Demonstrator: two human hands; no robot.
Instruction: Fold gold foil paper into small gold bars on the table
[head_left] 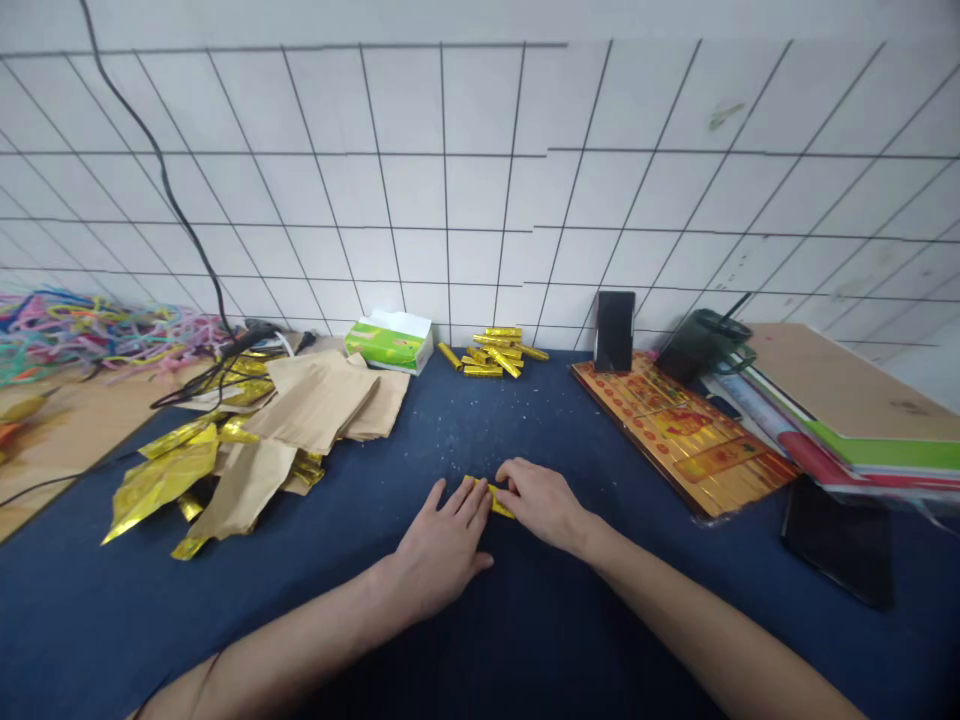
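A small piece of gold foil paper [501, 509], apparently folded or rolled, lies on the dark blue table between my hands. My left hand [444, 548] rests flat with its fingers stretched out, the fingertips pressing on the foil's left part. Curled fingers of my right hand [541, 506] grip the foil's right side; the fingertips are partly hidden. Most of the foil is covered by both hands. Farther back, by the wall, lies a pile of short gold foil rolls [495, 356].
Gold foil sheets [166, 478] and brown paper [311, 400] lie at the left, near a black cable [184, 215] and colourful fuzzy stems [112, 335]. A tissue pack [390, 342] and an upright phone [613, 332] stand behind. Rightward are an orange-gold packet [682, 430], a dark mug [701, 345] and stacked folders [847, 390].
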